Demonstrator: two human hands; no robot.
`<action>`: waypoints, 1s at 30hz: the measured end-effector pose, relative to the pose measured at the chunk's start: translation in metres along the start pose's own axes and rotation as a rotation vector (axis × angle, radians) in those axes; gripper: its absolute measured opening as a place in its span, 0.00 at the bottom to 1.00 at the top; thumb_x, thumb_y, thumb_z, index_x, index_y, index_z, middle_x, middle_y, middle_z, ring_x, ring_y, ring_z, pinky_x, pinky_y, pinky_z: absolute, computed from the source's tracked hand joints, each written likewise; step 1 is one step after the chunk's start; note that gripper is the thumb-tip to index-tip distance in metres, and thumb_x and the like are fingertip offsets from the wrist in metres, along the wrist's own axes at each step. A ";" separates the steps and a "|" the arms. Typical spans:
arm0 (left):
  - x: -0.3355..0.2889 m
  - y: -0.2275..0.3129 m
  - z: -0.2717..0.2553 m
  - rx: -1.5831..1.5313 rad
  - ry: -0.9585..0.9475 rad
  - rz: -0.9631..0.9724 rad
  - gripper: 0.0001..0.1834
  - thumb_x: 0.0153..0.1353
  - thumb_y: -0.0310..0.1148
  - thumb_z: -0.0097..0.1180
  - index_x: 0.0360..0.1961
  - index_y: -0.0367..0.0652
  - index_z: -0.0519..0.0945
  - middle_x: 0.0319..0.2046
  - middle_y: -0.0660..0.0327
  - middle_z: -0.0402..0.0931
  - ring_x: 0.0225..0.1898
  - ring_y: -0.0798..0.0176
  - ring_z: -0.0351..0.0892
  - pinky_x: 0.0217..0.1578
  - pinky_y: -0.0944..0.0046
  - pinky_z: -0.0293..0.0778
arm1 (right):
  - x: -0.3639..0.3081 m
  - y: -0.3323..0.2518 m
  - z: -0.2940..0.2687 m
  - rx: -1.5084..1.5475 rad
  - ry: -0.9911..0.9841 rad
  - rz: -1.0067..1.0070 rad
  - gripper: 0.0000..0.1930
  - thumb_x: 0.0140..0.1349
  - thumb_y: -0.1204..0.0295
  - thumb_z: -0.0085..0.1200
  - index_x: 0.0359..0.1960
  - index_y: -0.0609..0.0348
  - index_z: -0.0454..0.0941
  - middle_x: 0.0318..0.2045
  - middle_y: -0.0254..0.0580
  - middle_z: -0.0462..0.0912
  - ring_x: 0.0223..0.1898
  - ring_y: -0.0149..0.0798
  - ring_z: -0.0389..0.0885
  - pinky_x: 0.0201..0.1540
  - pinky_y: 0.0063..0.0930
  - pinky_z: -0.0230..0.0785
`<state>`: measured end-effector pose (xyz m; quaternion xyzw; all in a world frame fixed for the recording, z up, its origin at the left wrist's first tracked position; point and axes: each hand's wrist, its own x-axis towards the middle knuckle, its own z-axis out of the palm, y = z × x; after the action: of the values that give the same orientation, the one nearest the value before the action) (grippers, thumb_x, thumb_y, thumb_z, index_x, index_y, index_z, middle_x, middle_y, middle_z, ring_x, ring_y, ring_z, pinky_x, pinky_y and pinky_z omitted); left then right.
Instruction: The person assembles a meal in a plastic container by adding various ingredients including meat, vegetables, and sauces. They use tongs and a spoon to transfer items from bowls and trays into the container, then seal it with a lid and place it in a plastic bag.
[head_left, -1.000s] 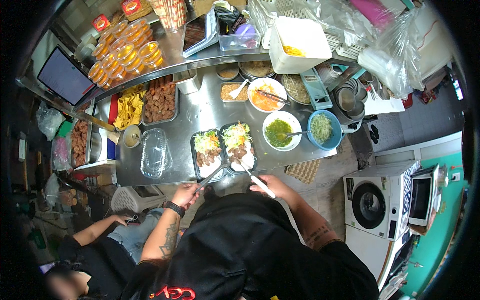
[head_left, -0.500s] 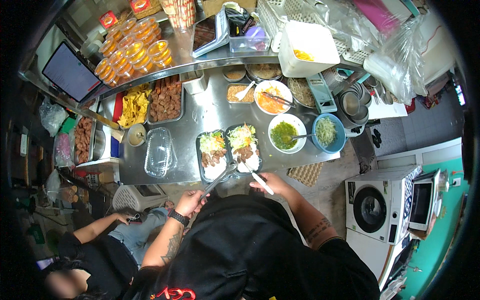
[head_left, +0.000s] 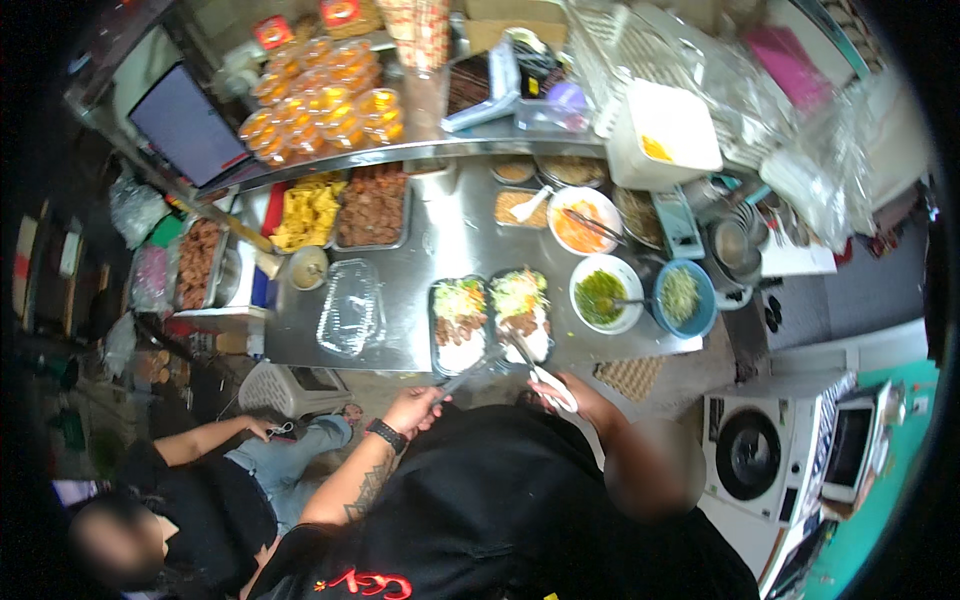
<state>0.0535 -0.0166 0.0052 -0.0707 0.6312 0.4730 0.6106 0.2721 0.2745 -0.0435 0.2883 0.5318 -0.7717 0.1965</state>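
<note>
My left hand (head_left: 413, 408) is closed around grey metal tongs (head_left: 466, 376), whose tips blur near the right meal box's front edge. White-handled scissors (head_left: 556, 388) are in my closed right hand (head_left: 583, 398); their blades reach the meat in the right meal box (head_left: 548, 345). That black box holds white rice, brown meat pieces (head_left: 519, 324) and shredded vegetables. Beside it, the left meal box (head_left: 435, 330) carries rice, cut meat and shredded salad (head_left: 460, 297). Both sit without lids at the steel counter's front edge.
Clear plastic lids (head_left: 350, 308) lie to the left. Behind are trays of meat (head_left: 372, 210) and yellow pieces (head_left: 306, 215). A green sauce bowl (head_left: 632, 318), a carrot bowl (head_left: 606, 242) and a blue bowl (head_left: 711, 318) stand right. Another person (head_left: 215, 490) sits at left.
The view has shifted, so the counter appears farther right and lower. The tongs have drawn back from the right box's meat, while the scissors' blades now reach into it.
</note>
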 end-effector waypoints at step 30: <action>0.064 0.193 -0.159 1.074 1.065 0.912 0.14 0.61 0.38 0.60 0.30 0.36 0.85 0.29 0.40 0.83 0.35 0.36 0.84 0.40 0.42 0.80 | -0.041 0.030 0.045 0.117 0.288 -0.162 0.25 0.69 0.59 0.62 0.60 0.63 0.75 0.29 0.31 0.79 0.28 0.28 0.77 0.31 0.22 0.67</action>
<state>-0.2030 0.0107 0.0200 0.2737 0.9356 0.2143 -0.0622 0.3112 0.2213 -0.0256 0.3632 0.5303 -0.7651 0.0386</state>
